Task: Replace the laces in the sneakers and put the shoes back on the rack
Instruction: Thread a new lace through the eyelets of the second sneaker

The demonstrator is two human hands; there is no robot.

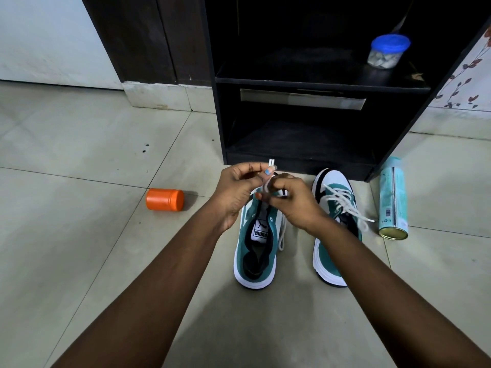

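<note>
- Hands at work over the left sneaker, which stands on the tiled floor in front of the black rack, its eyelets unlaced and tongue label showing.
- My left hand has fingers curled, thumb and forefinger pinching the white lace so both tips stick up together above my fingertips.
- My right hand is curled too, pinching the same lace lower down; a loop of it hangs beside the shoe's right edge.
- Right sneaker sits just beside, laced, its loose ends trailing toward a teal spray can lying on the floor.
- Orange jar lies on its side to the left, well apart.
- Blue-lidded tub stands on the rack's upper shelf.
</note>
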